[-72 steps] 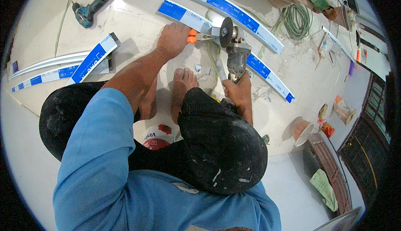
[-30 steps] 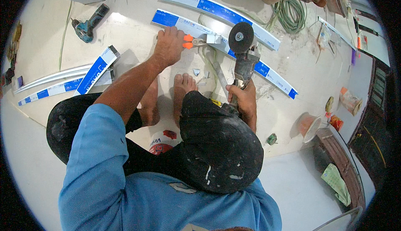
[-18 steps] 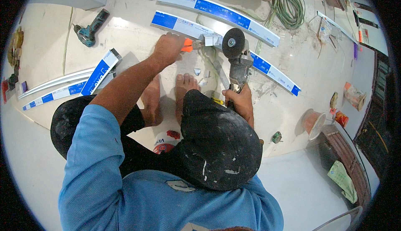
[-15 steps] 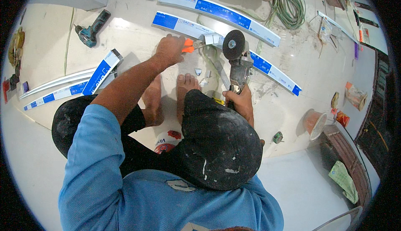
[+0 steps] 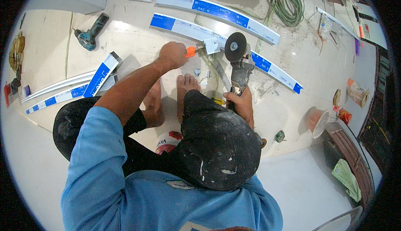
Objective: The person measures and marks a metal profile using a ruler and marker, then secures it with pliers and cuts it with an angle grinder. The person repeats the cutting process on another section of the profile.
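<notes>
While pliers (image 5: 191, 52) in left hand (image 5: 172, 55), grinder (image 5: 241, 71) in right (image 5: 242, 102).

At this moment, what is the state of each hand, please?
Left hand: closed, holding orange-handled pliers.
Right hand: closed, holding an angle grinder.

Grips orange-handled pliers (image 5: 191, 52) in the left hand (image 5: 172, 56) at upper centre of the frame, with a small white profile piece (image 5: 211, 45) at the tip. Holds an angle grinder (image 5: 241, 73) in the right hand (image 5: 242, 104), right of centre, with the dark disc (image 5: 234, 52) toward the top of the frame. Shows two long blue-and-white strips (image 5: 219, 12) from upper centre toward the right, a cordless drill (image 5: 92, 32) at upper left, a green coil (image 5: 288, 8) at upper right, and a red-and-white tub (image 5: 168, 142) below centre.
</notes>
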The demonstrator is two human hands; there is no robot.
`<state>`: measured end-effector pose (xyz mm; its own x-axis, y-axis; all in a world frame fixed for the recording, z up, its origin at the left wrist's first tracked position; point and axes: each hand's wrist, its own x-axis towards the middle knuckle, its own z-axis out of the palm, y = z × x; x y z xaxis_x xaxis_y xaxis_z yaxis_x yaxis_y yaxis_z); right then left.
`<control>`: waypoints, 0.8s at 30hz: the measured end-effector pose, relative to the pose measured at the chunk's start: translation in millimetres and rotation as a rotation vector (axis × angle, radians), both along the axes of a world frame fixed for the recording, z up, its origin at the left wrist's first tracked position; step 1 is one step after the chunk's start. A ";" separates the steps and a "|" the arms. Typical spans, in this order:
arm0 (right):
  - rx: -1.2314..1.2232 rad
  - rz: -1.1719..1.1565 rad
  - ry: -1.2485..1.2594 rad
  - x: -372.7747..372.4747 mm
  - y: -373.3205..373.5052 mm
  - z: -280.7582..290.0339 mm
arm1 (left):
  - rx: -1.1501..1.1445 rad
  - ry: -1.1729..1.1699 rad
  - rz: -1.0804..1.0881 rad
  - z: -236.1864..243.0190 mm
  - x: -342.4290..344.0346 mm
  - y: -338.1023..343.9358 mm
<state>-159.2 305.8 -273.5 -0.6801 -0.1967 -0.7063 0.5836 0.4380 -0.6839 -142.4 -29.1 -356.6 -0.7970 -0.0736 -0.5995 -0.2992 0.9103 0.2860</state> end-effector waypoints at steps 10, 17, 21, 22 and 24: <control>0.065 0.021 -0.054 -0.8 2.2 9.9 | 0.084 0.075 0.016 -21.0 1.7 -10.3; -0.102 0.062 0.007 -0.4 -9.4 -7.0 | 0.088 0.176 0.074 -26.4 -3.1 -27.5; -0.157 0.076 0.030 -2.8 -17.2 -13.0 | 0.050 0.045 0.029 -16.4 -13.0 -31.6; -0.172 0.071 0.032 -1.9 -16.1 -17.4 | 0.033 -0.019 -0.002 -8.2 -17.7 -31.6; -0.172 0.065 0.025 -2.1 -19.0 -15.8 | 0.001 -0.083 -0.094 -8.9 -19.0 -42.0</control>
<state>-161.3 286.8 -289.3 -0.6790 -0.3574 -0.6412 0.5393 0.3497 -0.7661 -161.4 -71.1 -365.5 -0.7481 0.0001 -0.6635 -0.2348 0.9353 0.2649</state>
